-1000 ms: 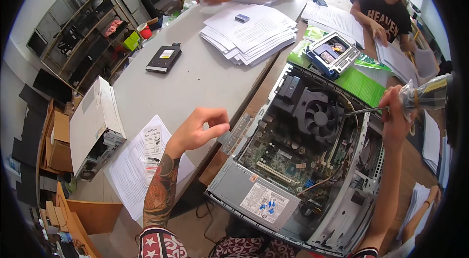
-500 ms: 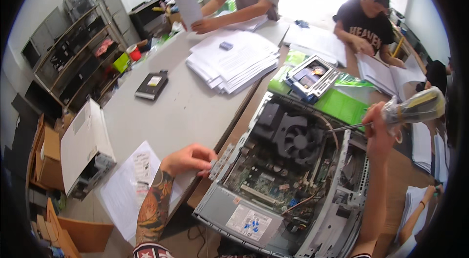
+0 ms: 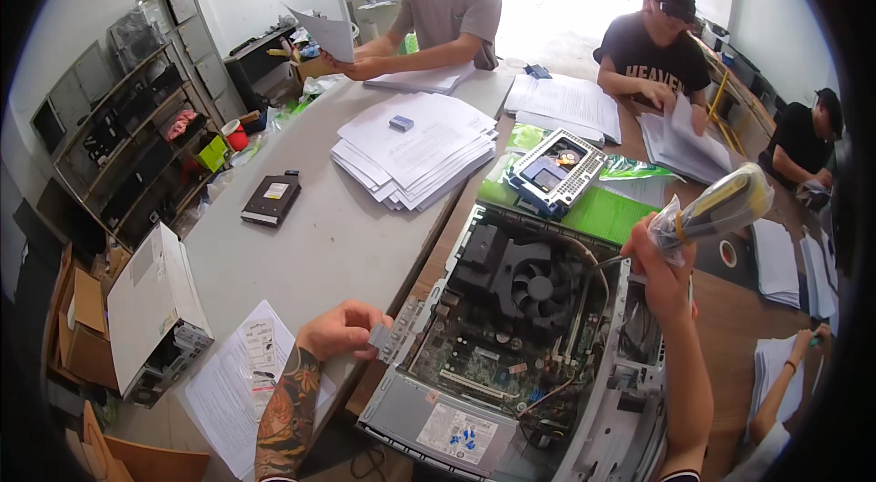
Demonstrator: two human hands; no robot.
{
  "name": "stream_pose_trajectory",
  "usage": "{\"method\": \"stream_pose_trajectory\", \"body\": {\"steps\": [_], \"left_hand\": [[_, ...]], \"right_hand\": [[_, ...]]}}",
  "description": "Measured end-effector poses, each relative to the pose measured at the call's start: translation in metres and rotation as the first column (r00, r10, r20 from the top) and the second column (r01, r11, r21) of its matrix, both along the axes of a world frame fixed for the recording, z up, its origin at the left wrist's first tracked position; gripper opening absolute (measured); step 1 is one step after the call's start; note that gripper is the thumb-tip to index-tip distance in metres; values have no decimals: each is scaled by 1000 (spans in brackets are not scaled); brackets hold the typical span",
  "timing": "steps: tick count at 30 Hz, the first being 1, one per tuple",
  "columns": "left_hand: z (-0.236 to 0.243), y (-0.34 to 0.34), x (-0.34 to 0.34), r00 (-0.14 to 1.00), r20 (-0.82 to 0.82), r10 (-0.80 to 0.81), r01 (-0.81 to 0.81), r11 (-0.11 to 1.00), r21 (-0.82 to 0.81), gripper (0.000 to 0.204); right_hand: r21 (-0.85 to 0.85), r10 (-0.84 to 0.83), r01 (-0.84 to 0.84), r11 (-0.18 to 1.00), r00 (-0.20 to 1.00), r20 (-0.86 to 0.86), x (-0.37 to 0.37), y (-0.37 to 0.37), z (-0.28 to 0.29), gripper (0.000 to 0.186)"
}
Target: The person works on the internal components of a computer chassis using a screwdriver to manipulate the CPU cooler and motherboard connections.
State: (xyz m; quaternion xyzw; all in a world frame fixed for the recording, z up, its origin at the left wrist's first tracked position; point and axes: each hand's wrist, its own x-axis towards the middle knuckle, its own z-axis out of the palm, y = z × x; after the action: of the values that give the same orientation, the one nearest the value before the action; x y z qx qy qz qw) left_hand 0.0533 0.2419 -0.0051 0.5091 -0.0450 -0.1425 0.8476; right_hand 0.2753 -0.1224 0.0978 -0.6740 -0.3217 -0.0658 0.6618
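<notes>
An opened desktop computer case [image 3: 438,404] lies in front of me, its circuit board [image 3: 474,356] and black cooling fan [image 3: 534,289] exposed. At its left edge, my left hand [image 3: 342,329] is closed, with thumb and fingers pinching a small grey metal tab [image 3: 380,335]. Over the case's right side, my right hand [image 3: 664,265] grips a screwdriver [image 3: 716,213] with a black and yellow handle wrapped in clear plastic. Its shaft points left, toward the corner beside the fan; the tip is hard to make out.
Beyond the case, a metal drive cage [image 3: 558,170] rests on green packaging [image 3: 620,213]. A paper stack [image 3: 415,149] and a black optical drive [image 3: 272,200] lie on the grey table. A white computer case [image 3: 155,304] stands at left. Several people handle papers around the tables.
My right hand and the screwdriver have shifted left and slightly down in view. The left fingers now pinch the grey tab. Across the table, a person has tilted their paper lower.
</notes>
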Motion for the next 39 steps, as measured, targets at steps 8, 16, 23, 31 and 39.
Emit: {"method": "stream_pose_trajectory", "body": {"steps": [8,16,23,31,39], "left_hand": [[16,-29,18,994,-109,1,33,950,310,48],[11,-31,22,989,-139,44,26,885,464,64],[28,-42,20,993,-94,68,-16,884,468,47],[72,-64,24,998,-4,63,-14,286,958,40],[90,-55,13,970,220,104,-238,217,947,33]], "right_hand": [[23,-19,19,1000,999,-26,0,2,1,14],[20,-22,21,1000,997,78,2,0,7,23],[25,-28,26,999,996,87,4,1,7,24],[93,9,-9,996,1000,0,9,1,-2,18],[68,27,-30,997,998,52,12,4,-7,19]]}}
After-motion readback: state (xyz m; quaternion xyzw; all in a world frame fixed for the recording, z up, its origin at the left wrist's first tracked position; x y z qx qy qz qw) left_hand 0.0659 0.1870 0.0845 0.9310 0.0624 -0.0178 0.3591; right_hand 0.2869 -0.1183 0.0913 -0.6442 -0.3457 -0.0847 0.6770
